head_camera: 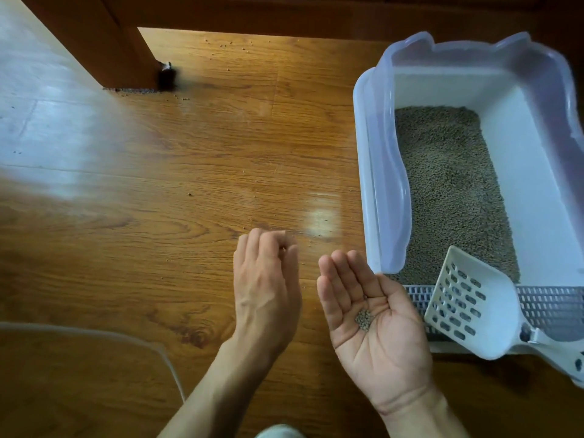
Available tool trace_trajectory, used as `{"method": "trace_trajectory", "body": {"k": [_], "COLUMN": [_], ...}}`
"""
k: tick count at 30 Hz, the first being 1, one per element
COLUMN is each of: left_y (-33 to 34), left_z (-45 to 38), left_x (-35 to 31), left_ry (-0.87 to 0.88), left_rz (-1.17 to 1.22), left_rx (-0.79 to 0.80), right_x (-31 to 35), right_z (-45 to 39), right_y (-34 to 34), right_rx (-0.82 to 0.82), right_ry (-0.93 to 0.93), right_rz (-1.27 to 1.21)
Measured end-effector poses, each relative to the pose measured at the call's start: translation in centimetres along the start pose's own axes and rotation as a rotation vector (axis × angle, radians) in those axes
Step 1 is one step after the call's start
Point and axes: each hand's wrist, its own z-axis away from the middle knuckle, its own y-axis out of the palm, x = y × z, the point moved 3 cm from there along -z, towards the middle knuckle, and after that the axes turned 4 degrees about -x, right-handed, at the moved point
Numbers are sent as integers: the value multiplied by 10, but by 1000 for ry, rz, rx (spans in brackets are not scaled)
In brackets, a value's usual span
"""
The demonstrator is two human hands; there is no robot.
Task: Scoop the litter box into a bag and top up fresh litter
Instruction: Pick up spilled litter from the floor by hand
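— Wood floor point(189, 191) fills most of the view, shiny with glare at the left, and stray pellets point(190, 194) lie scattered over it, more of them up near the dark furniture leg point(126, 52).

— And the box?

— On the right. It is a white litter box point(534, 172) with a translucent rim point(387, 172) clipped round the top. Grey-brown litter point(448, 191) covers its bottom. Along its near edge runs a slotted step point(550, 301).

— Where is the scoop?

— It lies tilted across that step, a white slotted scoop point(464, 301) with its blade toward the litter and its handle pointing off to the lower right. Neither hand touches it.

— What are the hands doing?

— They hover over the floor just left of the box. The right hand point(373, 324) is palm up, flat and wide open, with a small heap of pellets point(364, 319) resting in the palm. Its fingertips come close to the rim's near corner.

— The left?

— The left hand point(267, 286) shows its back, fingers curled in toward the thumb in a narrow pinch. Whether a pellet sits between them cannot be told.

— Anything else?

— At lower left, a clear curved edge point(126, 338) of something see-through lies on the floor; what it is cannot be made out.
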Motion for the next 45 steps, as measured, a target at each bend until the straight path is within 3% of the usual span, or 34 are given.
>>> {"method": "trace_trajectory", "body": {"k": [4, 8, 10, 14, 18, 21, 26, 36, 42, 45], "left_y": [-32, -29, -34, -49, -14, 26, 57, 72, 57, 51], "left_z": [9, 24, 23, 9, -20, -31, -31, -25, -17, -17], "left_x": [-50, -63, -61, -43, -3, 19, 30, 35, 49, 50], "left_ry": [198, 440, 402, 102, -146, -111, 40, 189, 16, 62], "left_rz": [91, 55, 169, 405, 245, -20, -177, -303, -132, -163], "left_rx": [20, 74, 72, -67, 9, 105, 211, 184, 67, 27], "right_x": [0, -6, -6, -3, -5, -3, 2, -4, -4, -5], "right_z": [5, -2, -4, -3, -1, 0, -1, -3, -4, -4], "right_y": [10, 10, 7, 2, 1, 8, 11, 8, 8, 6], "right_rx": [-87, -20, 105, 203, 195, 232, 357, 387, 406, 402], "right_ry": [-98, 20, -63, -64, 29, 0, 4, 24, 19, 29], "right_rz": [-72, -68, 35, 30, -32, -20, -53, -77, -70, -73]}}
